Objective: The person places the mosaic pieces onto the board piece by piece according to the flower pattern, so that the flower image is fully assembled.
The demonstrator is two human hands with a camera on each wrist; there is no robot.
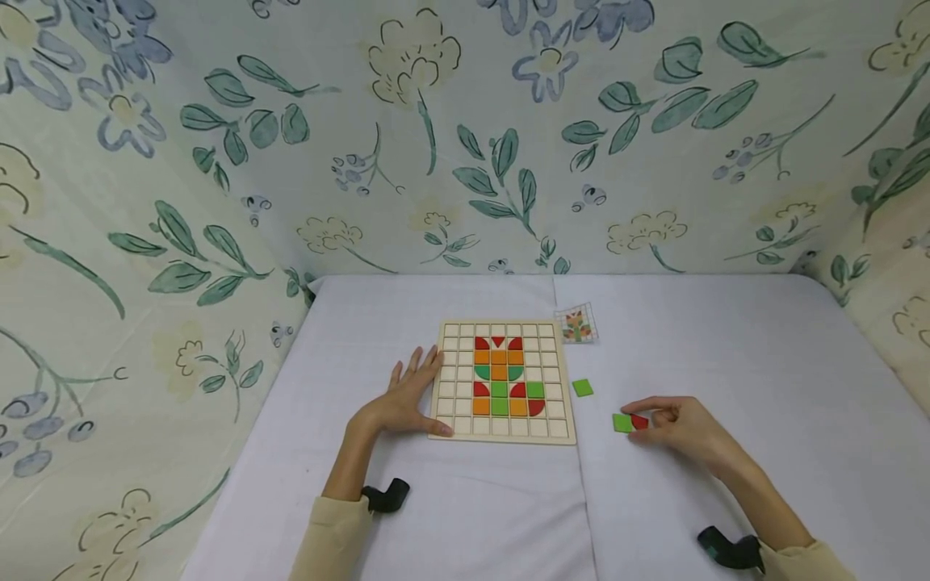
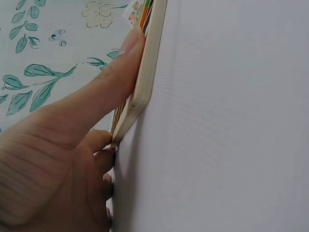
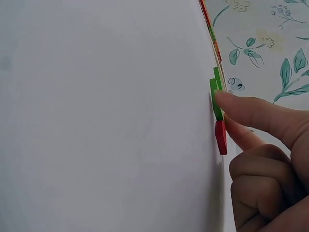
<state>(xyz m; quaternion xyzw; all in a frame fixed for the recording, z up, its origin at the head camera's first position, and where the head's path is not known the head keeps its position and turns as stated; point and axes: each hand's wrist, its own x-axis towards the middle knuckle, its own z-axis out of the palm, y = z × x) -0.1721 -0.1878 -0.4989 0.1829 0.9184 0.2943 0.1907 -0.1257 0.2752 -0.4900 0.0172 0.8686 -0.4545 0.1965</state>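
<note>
The wooden grid board (image 1: 454,411) lies flat, with red, orange and green tiles making a flower pattern in its middle. My left hand (image 1: 403,401) rests along its left side with fingers spread. In the left wrist view the thumb (image 2: 104,89) lies over the board's corner. To the board's right, my right hand (image 1: 686,432) pinches a green square tile (image 1: 622,423) between thumb and index finger, low over the tablecloth. A red tile (image 1: 639,422) sits right beside that green one, partly under the fingers. Another green square tile (image 1: 583,387) lies nearer the board.
A small pattern card (image 1: 577,324) showing a similar flower lies at the board's far right corner. White cloth (image 1: 726,339) covers the table. Flowered fabric (image 1: 465,161) hangs behind and at both sides. Black wrist cameras (image 1: 730,550) are strapped at both wrists.
</note>
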